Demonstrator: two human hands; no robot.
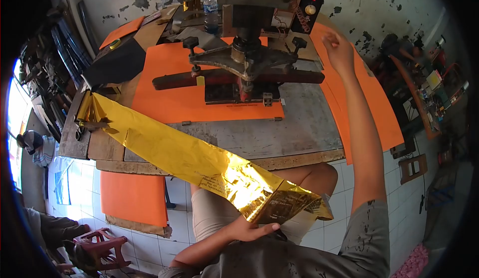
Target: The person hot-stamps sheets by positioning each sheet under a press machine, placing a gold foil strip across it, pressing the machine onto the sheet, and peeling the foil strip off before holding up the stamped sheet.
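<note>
A long strip of gold foil (174, 145) stretches from a bunched end at the table's left edge down over my lap. Its near end is folded and shiny, with dark printed marks on it. My left hand (252, 229) is at this near end, its thumb stretched out and its other fingers hidden by the foil. My right hand (339, 51) is raised to the right of the press, over orange sheets (366, 93), with curled fingers and nothing visible in them. Under the black stamping press (244, 63) lies a printed orange sheet (169, 86).
A grey metal plate (304, 128) covers the table front. Further back stand a water bottle (211, 11) and a control box (309, 8) with a red light. Orange sheets (133, 195) hang low at left, near a red stool (100, 248). Another person (411, 48) is at far right.
</note>
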